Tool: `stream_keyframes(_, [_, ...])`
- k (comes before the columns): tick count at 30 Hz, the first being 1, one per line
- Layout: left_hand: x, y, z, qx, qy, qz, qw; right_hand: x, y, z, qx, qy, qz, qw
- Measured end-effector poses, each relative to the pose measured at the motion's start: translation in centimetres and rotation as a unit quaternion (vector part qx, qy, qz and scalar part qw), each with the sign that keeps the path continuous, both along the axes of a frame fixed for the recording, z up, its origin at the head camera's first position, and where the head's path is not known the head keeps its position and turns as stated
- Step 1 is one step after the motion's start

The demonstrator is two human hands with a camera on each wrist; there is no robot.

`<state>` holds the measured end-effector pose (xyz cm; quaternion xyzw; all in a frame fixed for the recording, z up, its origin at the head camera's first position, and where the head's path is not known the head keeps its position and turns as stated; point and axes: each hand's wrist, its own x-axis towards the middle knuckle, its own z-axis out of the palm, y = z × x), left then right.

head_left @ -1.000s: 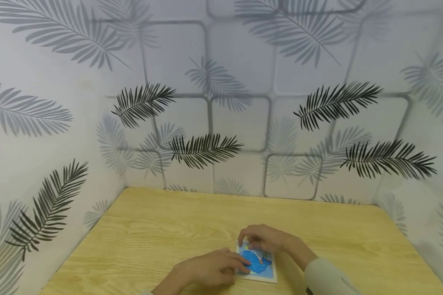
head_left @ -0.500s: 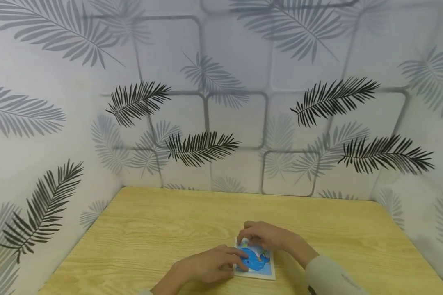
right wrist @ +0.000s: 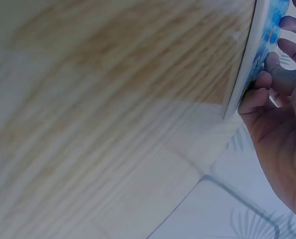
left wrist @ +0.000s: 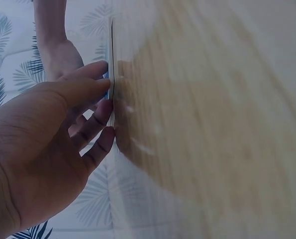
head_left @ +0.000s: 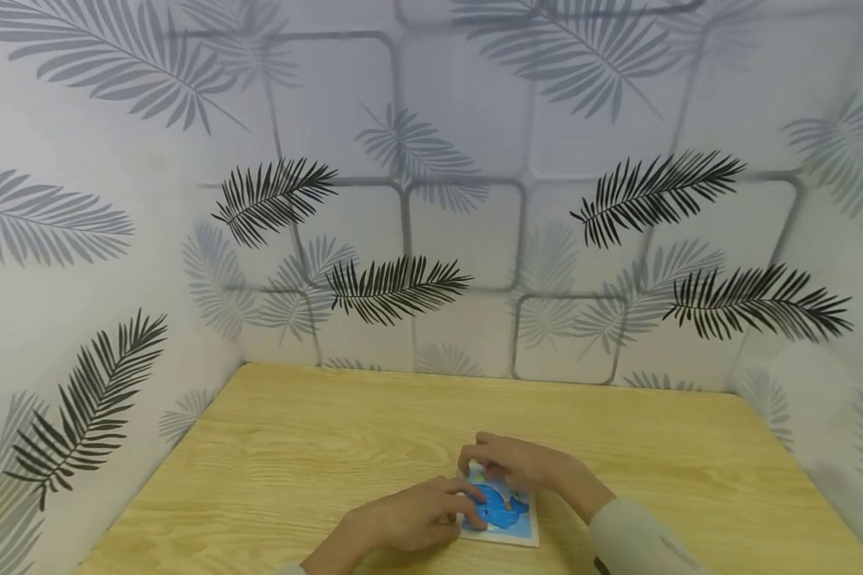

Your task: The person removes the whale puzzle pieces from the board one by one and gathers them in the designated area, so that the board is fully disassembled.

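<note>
Well in from the far edge of the desk [head_left: 295,447], the whale board [head_left: 505,519] lies seemingly complete where uncovered, the left hand [head_left: 417,515] resting loose fingers on it, the right hand [head_left: 519,463] curved over its far part, grip and remaining work there unclear.

In the head view, the left hand [head_left: 419,517] hides the part of the whale board [head_left: 505,517] beneath its fingers; the right hand [head_left: 519,465] covers much of the far edge. The right-wrist view cuts off the board above that hand, and the tabletop [right wrist: 118,114] beside it is blurred.
</note>
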<state>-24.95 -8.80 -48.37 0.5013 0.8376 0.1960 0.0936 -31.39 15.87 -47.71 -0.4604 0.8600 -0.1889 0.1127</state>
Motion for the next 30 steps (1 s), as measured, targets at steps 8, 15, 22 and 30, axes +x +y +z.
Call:
stream_keyframes(8, [0.2, 0.1, 0.3, -0.004, -0.017, 0.013, 0.9998, 0.4, -0.1, 0.2, -0.002, -0.008, -0.001, 1.0])
stream_keyframes(15, [0.2, 0.3, 0.4, -0.001, -0.021, 0.011, 0.9997, 0.4, 0.2, -0.1, -0.003, -0.005, -0.017, 0.9998])
stream_keyframes(22, [0.3, 0.6, 0.4, -0.004, -0.015, 0.001, 0.9999, 0.3, 0.7, -0.4, -0.008, -0.006, -0.012, 0.9999])
stream_keyframes(30, [0.2, 0.4, 0.3, 0.007, -0.017, 0.003, 0.9998, 0.2, 0.8, -0.3, -0.02, 0.052, 0.033, 0.9979])
